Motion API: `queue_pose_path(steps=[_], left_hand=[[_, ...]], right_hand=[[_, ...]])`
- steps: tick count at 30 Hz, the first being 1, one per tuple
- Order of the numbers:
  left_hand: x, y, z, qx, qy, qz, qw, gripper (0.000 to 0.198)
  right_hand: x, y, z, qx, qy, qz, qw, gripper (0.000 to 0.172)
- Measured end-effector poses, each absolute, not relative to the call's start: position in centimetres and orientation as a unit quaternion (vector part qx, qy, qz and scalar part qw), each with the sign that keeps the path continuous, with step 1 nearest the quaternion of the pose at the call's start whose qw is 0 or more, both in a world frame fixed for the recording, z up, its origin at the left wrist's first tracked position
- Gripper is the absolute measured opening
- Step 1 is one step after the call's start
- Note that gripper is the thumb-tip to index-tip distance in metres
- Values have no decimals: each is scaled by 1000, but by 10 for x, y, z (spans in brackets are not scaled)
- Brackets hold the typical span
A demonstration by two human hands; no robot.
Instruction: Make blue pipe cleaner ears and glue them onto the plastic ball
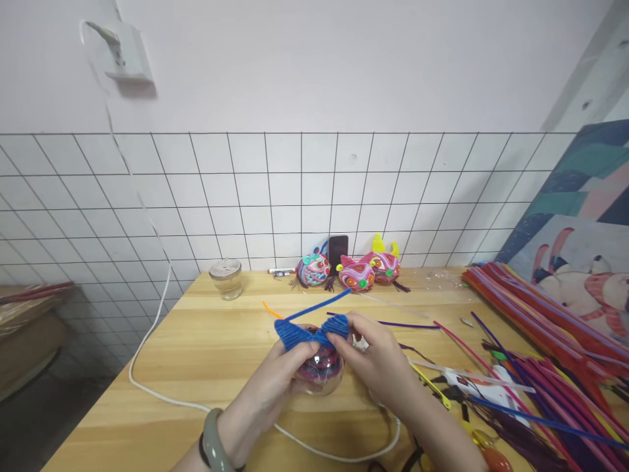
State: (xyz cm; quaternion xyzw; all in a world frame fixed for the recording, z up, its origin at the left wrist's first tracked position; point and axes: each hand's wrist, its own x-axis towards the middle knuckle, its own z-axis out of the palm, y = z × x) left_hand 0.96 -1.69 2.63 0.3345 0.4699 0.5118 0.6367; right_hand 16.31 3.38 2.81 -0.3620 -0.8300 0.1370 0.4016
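A clear round ball (319,377) with dark red and purple stripes sits low between my hands over the table. Across its top is a blue fuzzy pipe cleaner piece (293,334), wound into two pointed, ear-like parts. My left hand (282,377) is closed at the left, its thumb pressing the lower edge of the blue piece against the ball. At the right, my right hand (371,351) pinches the other blue point between thumb and fingers. One loose blue stem (319,305) sticks out from the left point toward the back right. My palms hide the ball's sides.
Finished-looking decorated balls (356,272) and a phone (339,251) stand by the tiled wall. A glass cup (226,278) is at back left. Pipe cleaners (555,400) and a glue gun (484,387) crowd the right. A white cable (170,396) crosses the wooden table (216,354).
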Motion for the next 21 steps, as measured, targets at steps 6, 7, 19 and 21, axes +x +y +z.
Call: queue_pose_path(steps=[6, 7, 19, 21], left_hand=[[10, -18, 29, 335, 462, 522, 634, 26], [10, -18, 30, 336, 459, 523, 635, 26], [7, -18, 31, 343, 446, 519, 643, 27], [6, -18, 30, 344, 441, 518, 647, 28]], right_hand=[[168, 33, 38, -325, -837, 236, 372, 8], [169, 33, 40, -314, -840, 254, 363, 6], [172, 36, 41, -282, -831, 316, 360, 11], [172, 38, 39, -287, -817, 342, 364, 11]])
